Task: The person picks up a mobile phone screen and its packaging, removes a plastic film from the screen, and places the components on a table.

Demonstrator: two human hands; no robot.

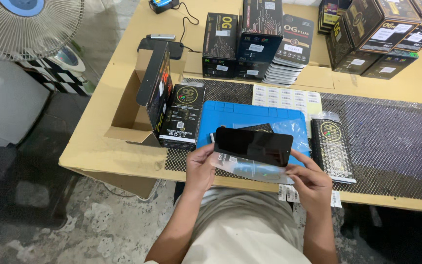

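Head view. Left hand fingers curled round the near-left end of a flat black rectangular glass phone screen panel; right hand pinches the right end, together with a clear plastic sleeve that hangs just beneath the panel. Both hands are closed on the panel, which is held level above the near edge of the blue rubber work mat.

Judgement: the step in hand looks like parting panel and sleeve, or joining them; which of the two I cannot tell. Either way the next move calls for a steady edge grip, no touch on the glass face, sleeve mouth kept open.

Relative to the mat:
- just left, a black printed flat pack, then an open brown cardboard carton;
- just right, a bagged black pack on dark woven matting;
- behind, a white label sheet and stacked black boxes.

Mat centre looks free for setting down; the flanking packs crowd its sides.
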